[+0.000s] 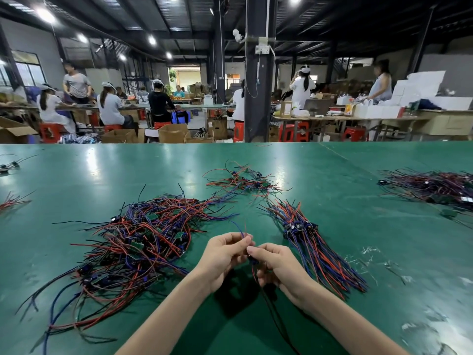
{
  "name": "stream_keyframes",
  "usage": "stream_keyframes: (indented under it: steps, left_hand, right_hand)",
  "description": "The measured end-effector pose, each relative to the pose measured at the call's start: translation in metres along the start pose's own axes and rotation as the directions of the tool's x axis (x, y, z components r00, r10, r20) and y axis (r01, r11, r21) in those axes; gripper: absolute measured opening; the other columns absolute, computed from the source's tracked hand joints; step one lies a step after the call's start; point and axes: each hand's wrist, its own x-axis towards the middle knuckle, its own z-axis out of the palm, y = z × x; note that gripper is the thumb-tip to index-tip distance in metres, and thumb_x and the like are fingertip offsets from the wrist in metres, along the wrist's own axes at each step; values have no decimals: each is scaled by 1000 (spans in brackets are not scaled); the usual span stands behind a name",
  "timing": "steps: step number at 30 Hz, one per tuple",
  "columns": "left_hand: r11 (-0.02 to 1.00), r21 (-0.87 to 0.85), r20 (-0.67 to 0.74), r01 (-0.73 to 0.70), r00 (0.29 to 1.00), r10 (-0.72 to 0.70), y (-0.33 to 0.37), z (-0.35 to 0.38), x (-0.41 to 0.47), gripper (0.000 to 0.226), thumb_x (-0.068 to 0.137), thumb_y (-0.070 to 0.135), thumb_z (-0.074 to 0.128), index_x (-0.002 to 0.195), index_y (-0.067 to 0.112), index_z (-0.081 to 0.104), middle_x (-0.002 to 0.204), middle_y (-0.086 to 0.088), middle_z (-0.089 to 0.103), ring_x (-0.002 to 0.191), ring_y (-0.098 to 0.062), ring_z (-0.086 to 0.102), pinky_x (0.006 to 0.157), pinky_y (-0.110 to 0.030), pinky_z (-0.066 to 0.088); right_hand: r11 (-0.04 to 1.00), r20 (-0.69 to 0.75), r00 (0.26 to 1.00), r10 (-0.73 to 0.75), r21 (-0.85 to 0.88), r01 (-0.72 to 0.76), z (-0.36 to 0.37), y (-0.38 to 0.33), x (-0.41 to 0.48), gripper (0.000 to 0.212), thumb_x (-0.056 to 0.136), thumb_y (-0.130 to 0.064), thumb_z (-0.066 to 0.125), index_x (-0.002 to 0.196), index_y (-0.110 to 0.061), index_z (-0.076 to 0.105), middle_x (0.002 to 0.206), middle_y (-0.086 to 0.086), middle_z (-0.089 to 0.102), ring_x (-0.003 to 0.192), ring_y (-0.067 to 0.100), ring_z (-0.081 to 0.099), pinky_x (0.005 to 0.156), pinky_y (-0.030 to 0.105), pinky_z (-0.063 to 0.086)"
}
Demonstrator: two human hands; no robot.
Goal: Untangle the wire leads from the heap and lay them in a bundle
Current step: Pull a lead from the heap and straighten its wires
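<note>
A tangled heap of red, blue and black wire leads with small green boards lies on the green table, left of my hands. To the right, a tidy bundle of leads lies in a row, wires pointing toward me. My left hand and my right hand meet above the table between heap and bundle. Both pinch one wire lead: its blue and red ends stick up above my left fingers, and its dark tails hang down below my right hand.
A smaller loose clump of leads lies farther back at centre. Another dark pile sits at the far right, and stray leads at the left edge. Behind the table, people work at benches among boxes and red stools.
</note>
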Motion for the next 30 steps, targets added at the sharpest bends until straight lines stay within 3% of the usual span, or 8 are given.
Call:
stream_keyframes:
  steps: [5, 10, 16, 21, 25, 30]
  left_hand:
    - [999, -25, -18, -24, 1000, 23, -3, -1, 4, 6, 81, -2, 66, 79, 4, 65, 66, -3, 65, 56, -7, 61, 51, -15, 49]
    - [999, -13, -36, -37, 999, 36, -5, -3, 6, 10, 72, 9, 73, 77, 6, 66, 62, 1, 63, 51, -5, 56, 49, -14, 45]
    - [999, -10, -42, -45, 998, 44, -2, -1, 3, 24, 61, 16, 74, 81, 5, 69, 69, -3, 67, 59, -10, 60, 57, -17, 47]
    - [997, 52, -30, -50, 998, 52, -2, -2, 3, 7, 78, 6, 70, 85, 5, 69, 69, 0, 68, 57, -5, 58, 50, -13, 45]
    - [997, 52, -29, -57, 998, 58, 1, -2, 3, 4, 78, 4, 70, 82, 4, 69, 67, -1, 67, 57, -5, 59, 49, -13, 47]
    - [998, -6, -45, -60, 997, 60, 7, -5, 5, 3, 78, 1, 67, 80, 0, 69, 67, -3, 66, 56, -5, 60, 48, -14, 48]
  right_hand:
    - [1000, -12, 1000, 12, -4, -12, -1, -1, 2, 11, 87, -5, 63, 78, -2, 59, 55, 6, 50, 38, 11, 41, 34, 20, 34]
    - [1000, 24, 1000, 17, 5, -17, -2, -3, 0, 7, 85, -1, 63, 78, -3, 64, 57, 6, 56, 37, 10, 41, 33, 19, 34]
    - [1000, -28, 1000, 3, -11, -4, -4, -2, 1, 18, 88, -12, 63, 72, -3, 64, 65, 15, 50, 36, 13, 39, 33, 19, 31]
    - [996, -29, 999, -25, -87, 23, -6, -2, 0, 21, 86, -16, 67, 65, -9, 67, 68, 22, 51, 32, 13, 36, 31, 17, 27]
    - [992, -13, 999, -36, -117, 34, -8, -3, 0, 16, 86, -13, 65, 72, -5, 66, 52, 9, 57, 30, 10, 39, 30, 16, 26]
    - [987, 32, 999, -34, -153, 38, -6, -5, -2, 21, 87, -13, 63, 67, -11, 70, 59, 8, 66, 30, 10, 44, 28, 15, 27]
